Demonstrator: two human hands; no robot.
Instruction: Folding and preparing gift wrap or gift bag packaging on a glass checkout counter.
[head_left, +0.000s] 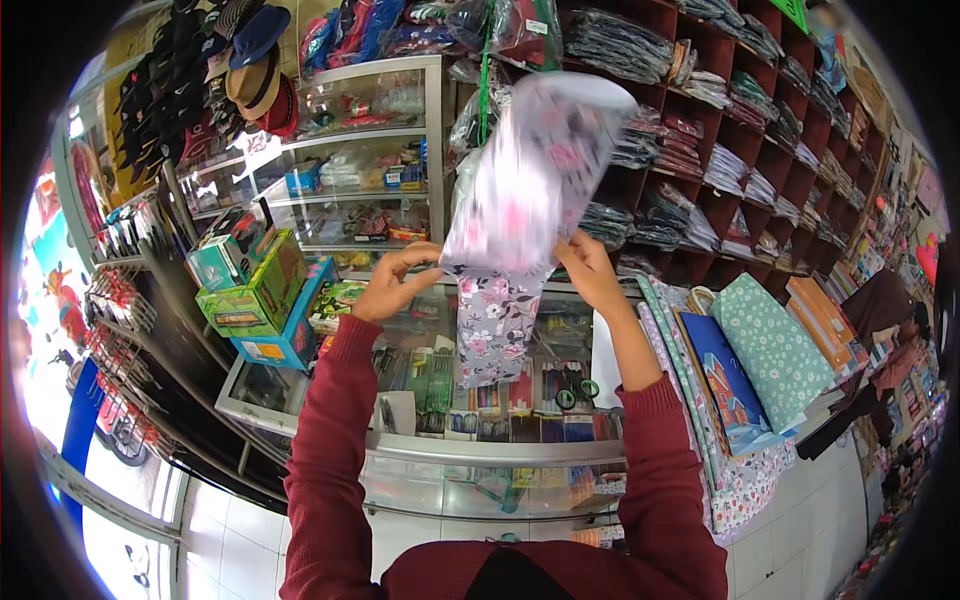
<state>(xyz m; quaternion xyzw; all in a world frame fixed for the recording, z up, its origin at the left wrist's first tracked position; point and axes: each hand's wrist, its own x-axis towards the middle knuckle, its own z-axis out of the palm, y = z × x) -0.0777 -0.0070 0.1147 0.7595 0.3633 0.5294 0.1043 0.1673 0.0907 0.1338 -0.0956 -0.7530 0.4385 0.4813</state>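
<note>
In front of me I hold up a grey floral-printed sheet (499, 322), which looks like wrapping paper. Its upper part is blurred and curls back at the top, showing a pale edge. A narrower folded length hangs over the glass display counter (495, 450). My left hand (401, 281) pinches the sheet's left side between thumb and fingers. On the opposite side, my right hand (592, 271) grips the other edge. Scissors with green handles (576, 394) lie below the right hand, over rows of pens (431, 375) seen in the counter.
Stacked boxes (255, 285) stand on the counter's left. Patterned paper rolls (667, 352), a blue picture bag (724, 375) and a green floral bag (772, 330) crowd the right. Behind are a glass cabinet (364, 191), hanging hats (255, 82) and cubbyholes of packed clothing (727, 165).
</note>
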